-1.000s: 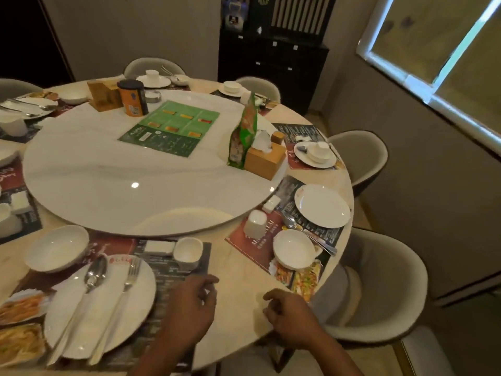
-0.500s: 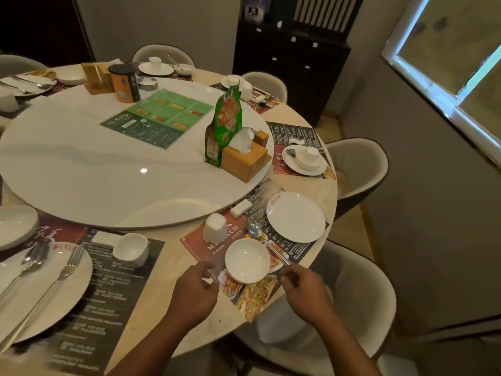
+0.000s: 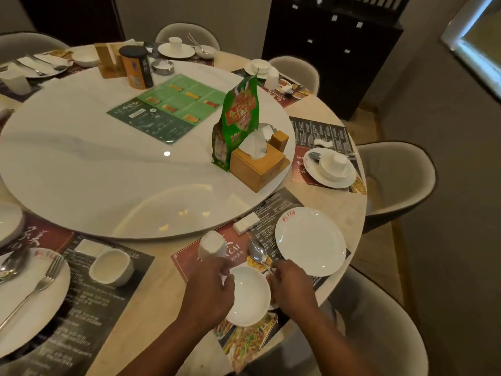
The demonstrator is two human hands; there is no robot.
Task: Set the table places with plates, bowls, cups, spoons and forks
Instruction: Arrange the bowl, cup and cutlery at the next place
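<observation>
At the place setting in front of me a white bowl (image 3: 250, 295) sits on the menu placemat (image 3: 189, 260). My left hand (image 3: 208, 290) grips its left rim. My right hand (image 3: 294, 287) is at the bowl's right side and pinches the handle of a metal spoon (image 3: 258, 252) that lies between bowl and plate. An empty white plate (image 3: 310, 241) rests to the right. A white cup (image 3: 212, 245) stands upside down just beyond my left hand. A small white rest (image 3: 246, 223) lies behind it.
A big white turntable (image 3: 108, 172) carries a green bag (image 3: 238, 118), a wooden tissue box (image 3: 257, 165), a menu card and a tin. The left place has a plate (image 3: 27, 302) with fork and spoon, and a cup (image 3: 111, 267). Grey chairs (image 3: 379, 321) ring the table.
I have turned right from the left place setting to this one. Both hands reached forward; the left now holds the bowl's rim and the right has taken the spoon handle.
</observation>
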